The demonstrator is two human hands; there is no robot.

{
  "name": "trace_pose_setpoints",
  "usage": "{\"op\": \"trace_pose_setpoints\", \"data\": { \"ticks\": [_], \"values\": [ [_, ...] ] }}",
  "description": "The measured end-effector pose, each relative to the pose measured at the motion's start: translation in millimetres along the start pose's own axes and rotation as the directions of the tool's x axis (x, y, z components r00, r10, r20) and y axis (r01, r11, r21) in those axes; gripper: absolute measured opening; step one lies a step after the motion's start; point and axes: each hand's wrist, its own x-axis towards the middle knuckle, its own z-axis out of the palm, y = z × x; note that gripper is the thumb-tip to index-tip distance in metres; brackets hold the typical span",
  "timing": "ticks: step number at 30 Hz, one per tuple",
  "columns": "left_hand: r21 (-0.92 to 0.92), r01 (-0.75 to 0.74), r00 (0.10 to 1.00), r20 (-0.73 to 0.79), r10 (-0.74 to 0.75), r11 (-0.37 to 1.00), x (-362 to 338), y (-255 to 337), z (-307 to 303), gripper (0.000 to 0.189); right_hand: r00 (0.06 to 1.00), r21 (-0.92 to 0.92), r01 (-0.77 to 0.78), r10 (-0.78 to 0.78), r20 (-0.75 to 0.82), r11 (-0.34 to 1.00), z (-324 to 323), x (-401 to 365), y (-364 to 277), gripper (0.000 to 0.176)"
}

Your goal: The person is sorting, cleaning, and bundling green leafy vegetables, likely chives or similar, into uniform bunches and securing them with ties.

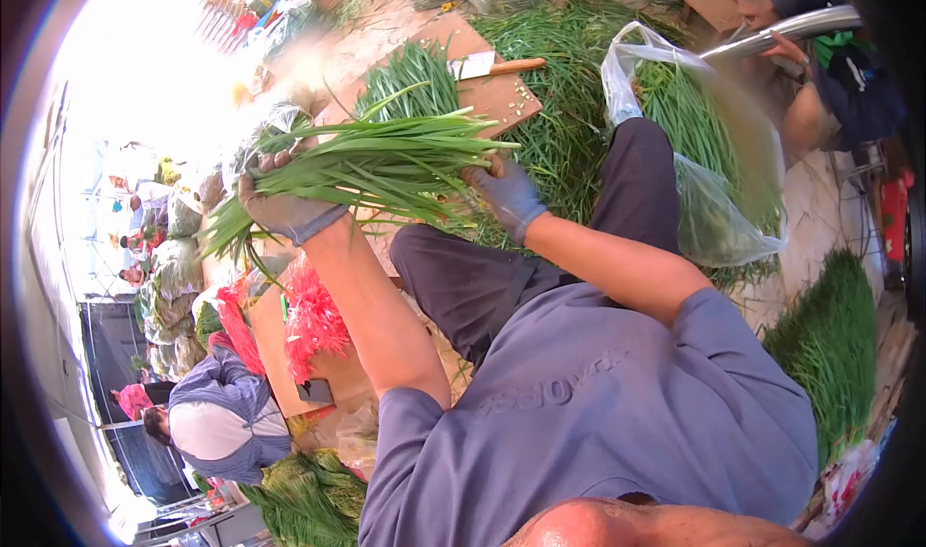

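Note:
My left hand (285,209), in a grey glove, is closed round the leafy end of a bunch of garlic chives (395,156). The bunch lies roughly level, its pale cut ends to the right. Under those ends my right hand (506,195), also gloved, has its fingers curled against the stems; the fingertips are partly hidden. Just beyond the bunch is a brown cutting board (506,108) with small pale scraps on it. A knife (516,66) with a wooden handle rests there beside more chives (410,79).
Loose chives (569,151) are heaped beyond my knees. At right, a clear plastic bag (733,233) holds more, near another person's hand (789,50). Red plastic strips (313,320) lie left, near a person in a striped top (236,412). A green heap (830,354) stands at far right.

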Motion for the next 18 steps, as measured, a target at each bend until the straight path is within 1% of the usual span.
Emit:
{"op": "trace_pose_setpoints", "data": {
  "ticks": [2, 3, 5, 6, 7, 8, 9, 10, 11, 12, 13, 14, 15, 16, 17, 18],
  "values": [
    [-0.030, -0.012, 0.999, -0.044, 0.011, 0.999, 7, 3, -4, 0.030, 0.997, 0.110, -0.054, 0.060, -0.049, 0.992, 13, -11, -14, 0.024],
    [-0.003, -0.017, 0.997, -0.075, 0.017, 1.000, -1, 1, 8, 0.030, 0.992, 0.253, -0.124, 0.129, -0.002, 0.959, 14, -12, -13, 0.021],
    [0.053, -0.031, 0.990, -0.137, 0.038, 0.998, -24, -2, 42, 0.035, 0.964, 0.506, -0.266, 0.235, 0.127, 0.820, 15, -10, -11, 0.017],
    [0.075, -0.049, 0.991, -0.117, 0.058, 0.996, -25, 0, 44, 0.033, 0.982, 0.254, -0.095, 0.049, 0.180, 0.963, 7, -9, -11, 0.016],
    [0.029, 0.002, 0.999, 0.038, -0.003, 1.000, -15, 5, 28, 0.034, 0.953, -0.006, 0.119, -0.112, 0.282, 0.993, -9, -10, -12, 0.015],
    [-0.006, 0.058, 0.980, 0.189, -0.056, 0.998, 6, 14, -9, 0.036, 0.923, 0.015, 0.138, -0.134, 0.360, 0.990, -20, -13, -13, 0.014],
    [-0.033, 0.118, 0.936, 0.337, -0.100, 0.992, 28, 22, -48, 0.041, 0.887, 0.038, 0.153, -0.155, 0.436, 0.987, -32, -17, -14, 0.013],
    [-0.197, 0.278, 0.878, 0.450, -0.165, 0.940, 45, 25, -79, 0.045, 0.877, 0.301, -0.064, -0.090, 0.472, 0.952, -41, -19, -17, 0.012],
    [-0.121, 0.173, 0.952, 0.276, -0.134, 0.977, 41, 23, -74, 0.045, 0.857, 0.526, -0.281, -0.037, 0.515, 0.803, -48, -25, -20, 0.011],
    [-0.028, 0.079, 0.992, 0.102, -0.076, 0.996, 35, 19, -61, 0.044, 0.880, 0.459, -0.222, -0.026, 0.474, 0.860, -49, -34, -34, 0.020],
    [0.078, -0.001, 0.998, -0.069, 0.006, 0.997, 33, 16, -56, 0.044, 0.876, 0.395, -0.245, 0.027, 0.482, 0.886, -60, -33, -34, 0.024],
    [0.330, -0.049, 0.995, -0.065, 0.075, 0.943, 36, 15, -65, 0.043, 0.870, 0.330, -0.271, 0.084, 0.485, 0.904, -75, -31, -32, 0.027],
    [0.561, -0.084, 0.988, -0.061, 0.143, 0.824, 40, 14, -77, 0.045, 0.868, 0.269, -0.297, 0.141, 0.476, 0.916, -87, -31, -28, 0.031],
    [0.556, -0.120, 0.983, -0.050, 0.177, 0.823, 32, 9, -58, 0.041, 0.916, 0.115, -0.189, 0.133, 0.378, 0.975, -92, -25, -30, 0.041],
    [0.494, -0.120, 0.993, 0.056, 0.107, 0.861, 45, 20, -78, 0.040, 0.947, 0.056, -0.130, 0.107, 0.304, 0.990, -96, -22, -31, 0.038],
    [0.432, -0.102, 0.986, 0.161, 0.035, 0.896, 59, 30, -101, 0.040, 0.971, -0.004, -0.080, 0.079, 0.227, 0.997, -84, -24, -51, 0.035]
  ]
}}
